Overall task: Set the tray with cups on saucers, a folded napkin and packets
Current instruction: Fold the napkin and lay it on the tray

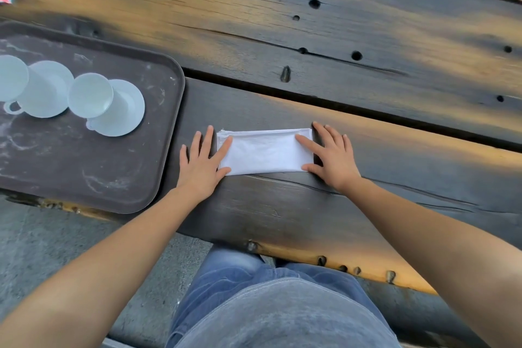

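Bare worktop [367,65] is lying open far and right of the napkin [265,151]. On the left, the tray [172,127] rim is crowding just beside it; two cups [91,94] on saucers [124,110] are filling its far part, leaving the near half free.

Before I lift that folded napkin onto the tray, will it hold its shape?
Probably not: the napkin looks like thin layered cloth, so it may droop and unfold if lifted by one end. It likely weighs little and should slide easily on the table.
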